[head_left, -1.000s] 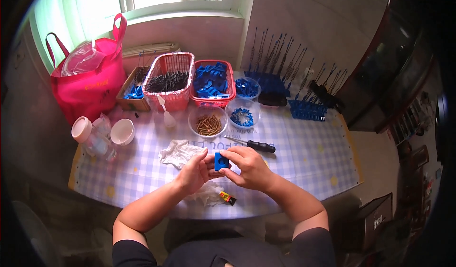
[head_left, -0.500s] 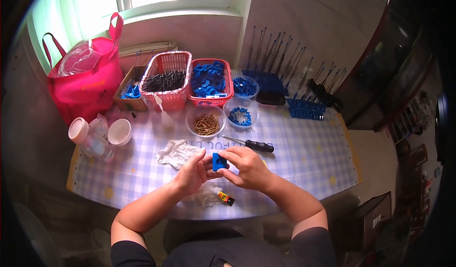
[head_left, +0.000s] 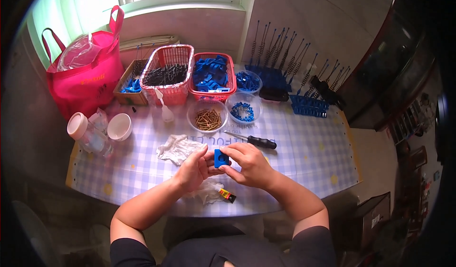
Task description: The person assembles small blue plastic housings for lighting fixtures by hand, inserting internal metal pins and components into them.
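Observation:
A small blue plastic block with a round recess (head_left: pixel 221 158) is pinched between the thumb and fingers of my right hand (head_left: pixel 251 165), above the near part of the table. My left hand (head_left: pixel 192 171) is open beside it, palm turned toward the block. Its fingers reach behind the block's left side; whether they press on it I cannot tell. Below the hands, a yellow and black glue tube (head_left: pixel 227 195) lies against a crumpled white tissue (head_left: pixel 207 192). A black-handled screwdriver (head_left: pixel 261 142) rests just beyond my right hand.
Bowls of brass-coloured pins (head_left: pixel 208 119) and small blue parts (head_left: pixel 242 111) stand beyond the hands. Behind are baskets of black rods (head_left: pixel 166 75) and blue pieces (head_left: pixel 210 73). Blue racks with upright spring rods (head_left: pixel 308 106) stand right; a jar (head_left: pixel 89 133), bowl (head_left: pixel 119 127) and pink bag (head_left: pixel 85 77) left.
The view has shifted slightly. The blue block has turned a little in my right hand, its recessed face still showing. Both hands keep nearly the same pose.

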Demonstrator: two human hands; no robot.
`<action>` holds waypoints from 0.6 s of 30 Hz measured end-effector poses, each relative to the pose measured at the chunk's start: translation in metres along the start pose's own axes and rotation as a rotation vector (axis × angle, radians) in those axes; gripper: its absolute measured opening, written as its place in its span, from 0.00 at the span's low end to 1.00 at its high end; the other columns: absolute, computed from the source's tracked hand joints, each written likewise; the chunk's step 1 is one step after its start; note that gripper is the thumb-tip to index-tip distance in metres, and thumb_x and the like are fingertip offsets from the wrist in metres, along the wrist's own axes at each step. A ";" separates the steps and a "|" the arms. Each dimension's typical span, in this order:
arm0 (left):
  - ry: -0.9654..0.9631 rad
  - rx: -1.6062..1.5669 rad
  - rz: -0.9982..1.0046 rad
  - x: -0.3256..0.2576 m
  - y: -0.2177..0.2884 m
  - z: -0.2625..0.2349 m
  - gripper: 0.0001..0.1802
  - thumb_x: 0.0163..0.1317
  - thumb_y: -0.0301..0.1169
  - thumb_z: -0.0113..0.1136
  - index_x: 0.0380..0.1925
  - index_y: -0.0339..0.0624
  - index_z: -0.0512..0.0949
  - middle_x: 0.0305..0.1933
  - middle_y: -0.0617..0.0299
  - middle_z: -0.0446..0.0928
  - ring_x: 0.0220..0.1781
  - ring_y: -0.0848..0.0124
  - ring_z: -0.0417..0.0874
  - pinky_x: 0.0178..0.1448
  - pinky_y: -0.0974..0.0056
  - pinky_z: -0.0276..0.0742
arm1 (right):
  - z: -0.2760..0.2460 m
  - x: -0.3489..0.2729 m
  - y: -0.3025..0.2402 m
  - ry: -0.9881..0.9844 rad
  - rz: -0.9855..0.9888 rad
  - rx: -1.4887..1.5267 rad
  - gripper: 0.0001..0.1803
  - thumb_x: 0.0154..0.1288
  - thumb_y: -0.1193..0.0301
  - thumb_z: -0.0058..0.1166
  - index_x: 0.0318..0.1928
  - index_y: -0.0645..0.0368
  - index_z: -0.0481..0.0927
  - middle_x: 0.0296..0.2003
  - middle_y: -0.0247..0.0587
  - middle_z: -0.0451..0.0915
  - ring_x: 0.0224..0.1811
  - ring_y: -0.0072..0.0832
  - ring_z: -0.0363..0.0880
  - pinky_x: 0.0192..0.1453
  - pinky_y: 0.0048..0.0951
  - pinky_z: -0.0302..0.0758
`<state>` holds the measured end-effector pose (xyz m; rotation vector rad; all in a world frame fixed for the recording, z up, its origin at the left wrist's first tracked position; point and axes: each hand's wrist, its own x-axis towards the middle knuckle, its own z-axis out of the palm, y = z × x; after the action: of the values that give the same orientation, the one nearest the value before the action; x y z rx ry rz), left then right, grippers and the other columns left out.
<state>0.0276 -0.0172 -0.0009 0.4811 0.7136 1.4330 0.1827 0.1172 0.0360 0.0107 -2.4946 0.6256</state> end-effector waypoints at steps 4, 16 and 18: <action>0.024 -0.052 -0.026 0.002 -0.002 -0.003 0.34 0.71 0.55 0.36 0.59 0.37 0.70 0.54 0.54 0.78 0.56 0.65 0.79 0.67 0.56 0.67 | 0.000 -0.002 0.004 0.007 -0.014 -0.030 0.23 0.55 0.67 0.64 0.51 0.61 0.77 0.41 0.45 0.78 0.39 0.39 0.78 0.44 0.37 0.72; 0.013 -0.015 0.001 0.000 0.000 0.002 0.33 0.71 0.55 0.38 0.58 0.36 0.71 0.54 0.52 0.78 0.54 0.64 0.80 0.66 0.55 0.68 | -0.001 0.000 0.000 -0.005 0.004 -0.004 0.23 0.54 0.67 0.64 0.51 0.61 0.78 0.41 0.45 0.78 0.38 0.38 0.79 0.44 0.36 0.72; 0.015 -0.019 -0.001 0.003 -0.005 -0.004 0.35 0.71 0.56 0.36 0.59 0.35 0.70 0.55 0.50 0.77 0.57 0.62 0.79 0.68 0.53 0.66 | 0.000 -0.002 0.002 0.004 0.001 -0.006 0.23 0.54 0.67 0.64 0.50 0.61 0.78 0.41 0.45 0.78 0.38 0.39 0.79 0.44 0.36 0.72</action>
<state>0.0279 -0.0154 -0.0076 0.4556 0.7111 1.4427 0.1843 0.1191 0.0338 0.0061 -2.4930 0.6184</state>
